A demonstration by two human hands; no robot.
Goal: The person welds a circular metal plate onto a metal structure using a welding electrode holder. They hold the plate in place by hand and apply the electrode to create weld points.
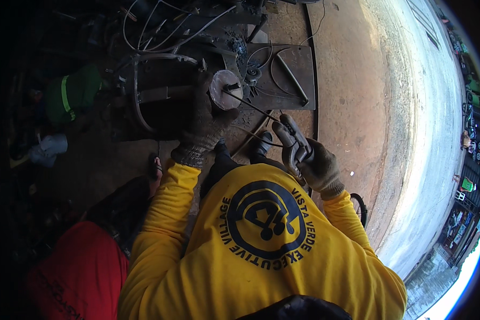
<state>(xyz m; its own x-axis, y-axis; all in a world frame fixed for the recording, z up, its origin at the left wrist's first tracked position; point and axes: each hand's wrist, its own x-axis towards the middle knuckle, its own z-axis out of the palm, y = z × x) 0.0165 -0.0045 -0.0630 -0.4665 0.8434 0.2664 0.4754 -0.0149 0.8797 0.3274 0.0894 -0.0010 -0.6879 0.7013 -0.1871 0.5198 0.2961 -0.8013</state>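
Observation:
My left hand (201, 125), in a dirty knit work glove, grips the left and near edges of a round pale metal disc (225, 95). A short dark stud (232, 86) stands out from the disc's face. My right hand (322, 169), also gloved, is closed around a worn metal welding electrode holder (290, 140). From the holder's jaws a thin dark rod (253, 106) runs up and left, its tip at or close to the stud; whether they touch I cannot tell. Some left fingers are hidden behind the disc.
A dark steel workbench (304, 58) holds a metal tube (292, 77), a small round part (253, 73) and loose wires. Left of my hand stands a curved metal frame (138, 96). A person in a red shirt (82, 272) is close at my left. A pale road runs along the right.

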